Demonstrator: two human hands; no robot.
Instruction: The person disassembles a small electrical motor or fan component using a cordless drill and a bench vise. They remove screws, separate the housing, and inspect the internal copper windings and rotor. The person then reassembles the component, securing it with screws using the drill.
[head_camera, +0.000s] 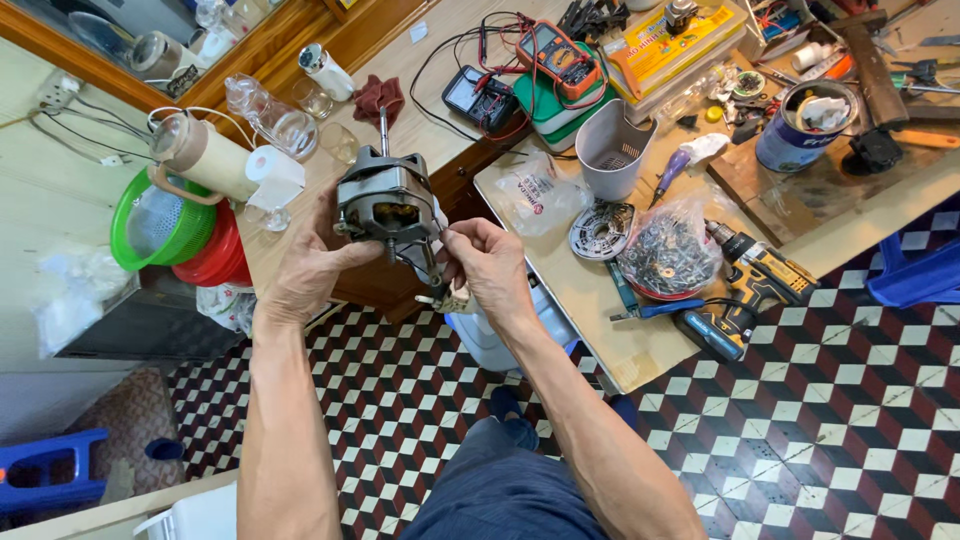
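Observation:
I hold a grey electric fan motor (385, 200) with a steel shaft sticking up, in front of me over the floor. My left hand (312, 262) grips the motor's body from the left and below. My right hand (486, 262) pinches the wires and a small connector piece (447, 297) hanging under the motor's right side. Copper windings show through the motor's housing.
A cluttered workbench (600, 330) lies ahead with a cordless drill (755, 285), a bag of screws in a red bowl (668, 255), a grey plastic cup (612, 150), a multimeter (555, 52) and a paint tin (800, 125). Green and red baskets (175, 230) stand left. A blue stool (915, 270) stands right.

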